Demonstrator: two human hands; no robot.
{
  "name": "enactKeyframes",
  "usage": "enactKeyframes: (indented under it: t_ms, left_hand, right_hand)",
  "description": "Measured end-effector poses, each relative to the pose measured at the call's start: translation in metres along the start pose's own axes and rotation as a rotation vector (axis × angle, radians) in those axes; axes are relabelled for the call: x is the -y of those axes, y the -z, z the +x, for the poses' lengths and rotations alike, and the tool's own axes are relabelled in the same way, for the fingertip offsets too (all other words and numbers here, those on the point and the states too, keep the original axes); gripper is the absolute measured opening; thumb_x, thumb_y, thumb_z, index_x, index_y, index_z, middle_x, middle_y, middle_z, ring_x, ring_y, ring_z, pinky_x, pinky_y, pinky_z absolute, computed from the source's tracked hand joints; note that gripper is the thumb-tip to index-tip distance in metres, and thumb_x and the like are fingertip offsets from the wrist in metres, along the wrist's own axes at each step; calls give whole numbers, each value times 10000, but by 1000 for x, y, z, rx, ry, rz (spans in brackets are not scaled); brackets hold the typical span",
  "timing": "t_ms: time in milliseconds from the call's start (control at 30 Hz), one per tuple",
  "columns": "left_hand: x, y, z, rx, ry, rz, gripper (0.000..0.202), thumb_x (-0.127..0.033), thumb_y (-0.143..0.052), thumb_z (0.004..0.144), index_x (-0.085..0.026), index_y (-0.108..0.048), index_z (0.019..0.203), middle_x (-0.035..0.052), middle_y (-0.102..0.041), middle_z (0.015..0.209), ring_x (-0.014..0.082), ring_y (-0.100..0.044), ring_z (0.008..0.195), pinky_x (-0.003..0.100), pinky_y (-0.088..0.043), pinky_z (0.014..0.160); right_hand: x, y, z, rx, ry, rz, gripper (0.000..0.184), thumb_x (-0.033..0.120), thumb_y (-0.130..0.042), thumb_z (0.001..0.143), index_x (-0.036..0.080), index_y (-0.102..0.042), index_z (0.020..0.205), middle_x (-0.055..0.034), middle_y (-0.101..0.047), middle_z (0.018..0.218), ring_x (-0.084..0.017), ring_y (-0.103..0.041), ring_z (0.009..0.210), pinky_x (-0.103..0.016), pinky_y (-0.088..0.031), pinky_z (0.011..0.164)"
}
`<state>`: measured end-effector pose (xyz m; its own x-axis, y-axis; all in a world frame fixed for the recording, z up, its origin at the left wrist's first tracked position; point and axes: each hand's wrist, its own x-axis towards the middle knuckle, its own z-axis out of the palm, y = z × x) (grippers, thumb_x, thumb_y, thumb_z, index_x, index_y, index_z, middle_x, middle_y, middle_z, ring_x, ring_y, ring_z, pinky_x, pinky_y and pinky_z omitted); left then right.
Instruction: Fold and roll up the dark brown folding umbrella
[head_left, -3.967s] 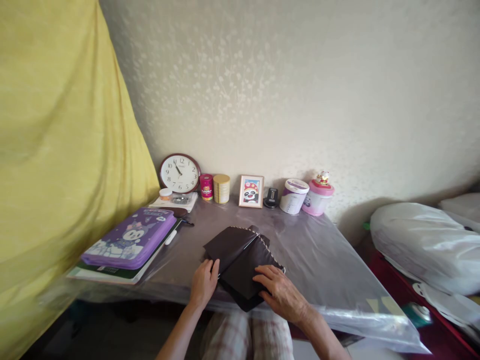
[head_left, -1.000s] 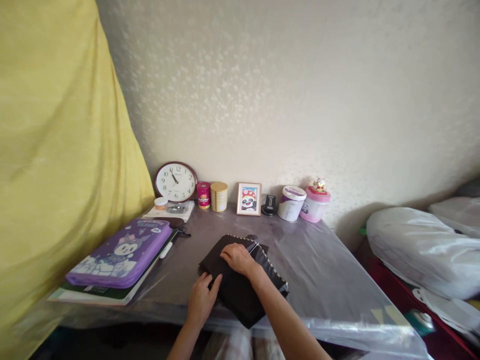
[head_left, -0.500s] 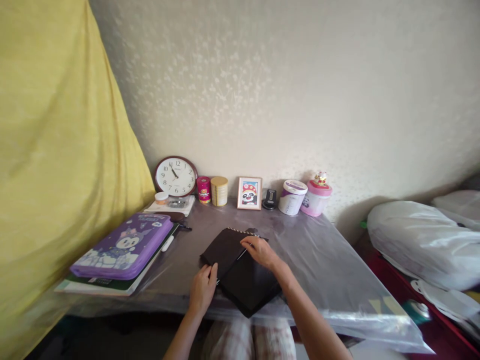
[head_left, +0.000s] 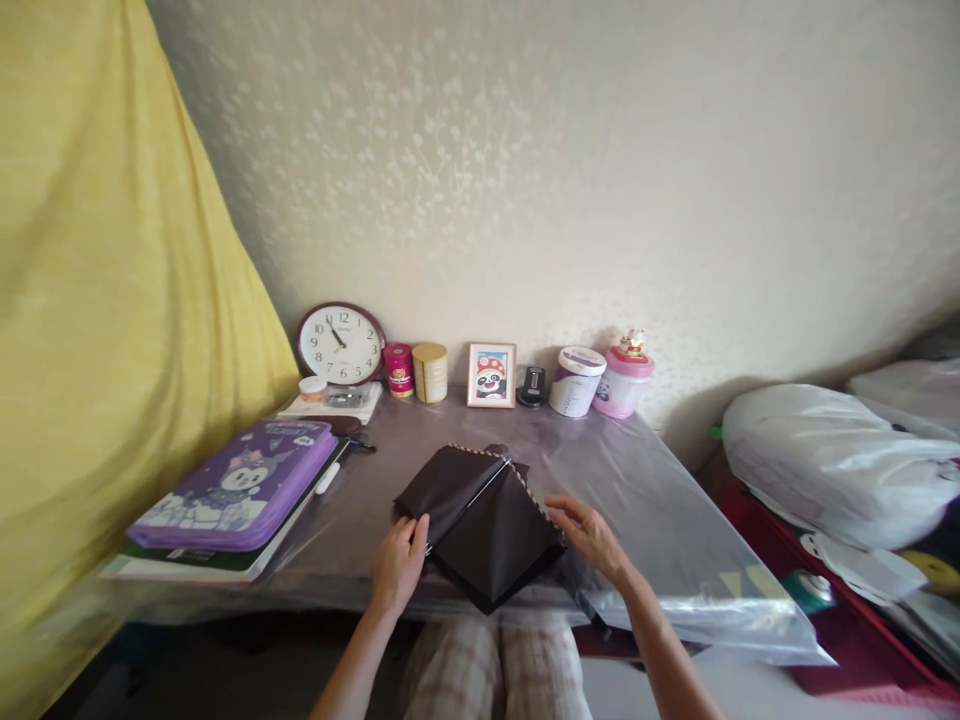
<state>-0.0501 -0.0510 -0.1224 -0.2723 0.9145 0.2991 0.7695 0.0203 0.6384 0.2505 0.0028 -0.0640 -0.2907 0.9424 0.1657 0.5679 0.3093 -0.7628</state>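
A black folding umbrella lies partly folded on the table's near part, its cloth panels spread flat. A thin metal rib runs across it, and a light-and-dark patterned trim follows the far and right edges. My left hand is closed on the umbrella's left edge, thumb and fingers together near a rib end. At the right edge, my right hand has its fingers stretched and slightly apart, at the trim. A narrow black piece sticks out below, towards the table's front edge.
Plastic covers the table. On the left, a purple zip case lies on books, beside a white pen-like item. A clock, tins, a panda picture and tubs line the wall. White bags lie at right.
My right hand has moved right and nearer, from the umbrella's middle to its right edge. The right panel now lies spread with its trim showing. My left hand stays at the left edge.
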Motion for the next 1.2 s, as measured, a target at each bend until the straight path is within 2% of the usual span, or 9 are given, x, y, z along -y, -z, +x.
enactKeyframes:
  t_ms: [233, 433, 667, 867, 1200]
  left_hand:
    - [0, 0, -1, -12, -18, 12, 480, -437, -248, 887, -176, -631, 764, 85, -663, 805, 216, -624, 786, 291, -429, 694]
    - [0, 0, -1, -38, -39, 17, 469, -427, -268, 881, -179, -647, 759, 88, -669, 812, 213, -628, 782, 293, -442, 697]
    - [-2, 2, -1, -35, -41, 8, 469, -431, -268, 883, -173, -646, 781, 94, -669, 839, 215, -627, 804, 298, -449, 714]
    - [0, 0, -2, -31, -48, 9, 478, -442, -258, 886, -176, -634, 756, 87, -660, 808, 215, -625, 794, 299, -446, 708]
    - [1, -1, -1, -36, -53, 24, 437, -414, -288, 878, -183, -640, 757, 77, -659, 809, 205, -621, 784, 288, -440, 693]
  right_hand:
    - [-19, -3, -17, 137, -27, 255, 429, 432, -595, 735, 227, -572, 1111, -55, -607, 1116, -212, -572, 981, -355, -441, 882]
    - [-23, -1, -19, 200, -3, 296, 480, 343, -634, 707, 248, -522, 1164, -43, -567, 1173, -205, -534, 1054, -371, -406, 942]
    - [-28, -4, -18, 144, 57, 255, 398, 270, -631, 705, 250, -581, 1099, -54, -529, 1225, -215, -480, 1135, -398, -324, 1007]
    - [-31, -10, -17, 77, 55, 301, 275, 297, -609, 724, 236, -635, 990, -64, -545, 1190, -209, -525, 1080, -369, -379, 957]
    - [-32, -14, -17, 35, 60, 292, 215, 396, -604, 736, 226, -656, 856, -77, -567, 1138, -205, -548, 1043, -358, -403, 928]
